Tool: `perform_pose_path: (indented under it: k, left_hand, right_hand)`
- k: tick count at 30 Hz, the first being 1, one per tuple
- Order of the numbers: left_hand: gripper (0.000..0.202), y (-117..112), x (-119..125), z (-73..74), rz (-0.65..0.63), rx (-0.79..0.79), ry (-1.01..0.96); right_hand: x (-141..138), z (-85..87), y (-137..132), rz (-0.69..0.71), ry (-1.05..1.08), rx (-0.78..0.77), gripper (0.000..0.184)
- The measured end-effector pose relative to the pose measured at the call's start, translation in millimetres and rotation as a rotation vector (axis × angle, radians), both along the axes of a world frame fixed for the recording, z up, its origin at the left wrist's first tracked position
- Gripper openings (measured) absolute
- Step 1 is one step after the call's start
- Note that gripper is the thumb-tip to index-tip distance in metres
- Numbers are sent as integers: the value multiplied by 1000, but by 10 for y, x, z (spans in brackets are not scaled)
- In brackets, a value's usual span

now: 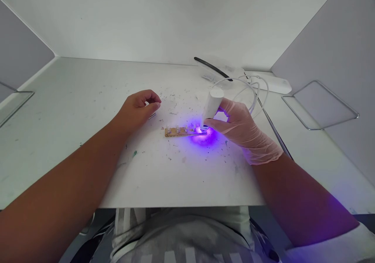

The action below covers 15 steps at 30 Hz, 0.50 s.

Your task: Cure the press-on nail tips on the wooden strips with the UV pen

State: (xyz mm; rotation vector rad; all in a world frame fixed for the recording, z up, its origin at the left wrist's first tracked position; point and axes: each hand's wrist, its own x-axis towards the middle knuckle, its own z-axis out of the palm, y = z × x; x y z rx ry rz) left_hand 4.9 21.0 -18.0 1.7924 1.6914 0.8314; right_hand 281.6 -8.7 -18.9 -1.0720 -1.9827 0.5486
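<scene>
**While violet light shone, a gloved right hand (240, 128) held a lamp (212, 102) to a strip (183, 131)**

Where the desk (73, 99) was most littered with flecks and scraps, the strip lay flat near its middle, between the two hands. It was short, narrow and tan, perhaps wood, and carried a row of small clear bumps along its top. Its right end sat under the tip of the lamp, washed in a bright violet glow that spilled onto the desk and the glove.

The lamp was a stubby white cylinder, tilted, with its flat top toward the back wall. The right hand's grip was clamped around its lower part, with thumb and fingers closed on it. A white cable (254, 87) looped behind that hand.

The left hand (137, 108), bare, rested on the desk just left of the strip and apart from it, fingers curled in. A small grey sliver (152, 115) showed at its fingertips; whether that grip was pinching it could not be told.

The glow hid the lamp's tip and the bumps beneath it. What the bumps were stayed too small to make out. A thin rod (275, 132) ran partly behind the right wrist.
</scene>
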Motion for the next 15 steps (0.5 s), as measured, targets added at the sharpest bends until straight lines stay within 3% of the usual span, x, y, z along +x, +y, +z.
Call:
perform_pose_path:
  k: [15]
  left_hand:
    - [9, -18, 18, 19, -1, -16, -12]
  right_hand:
    - [-4, 19, 2, -26, -24, -21, 5]
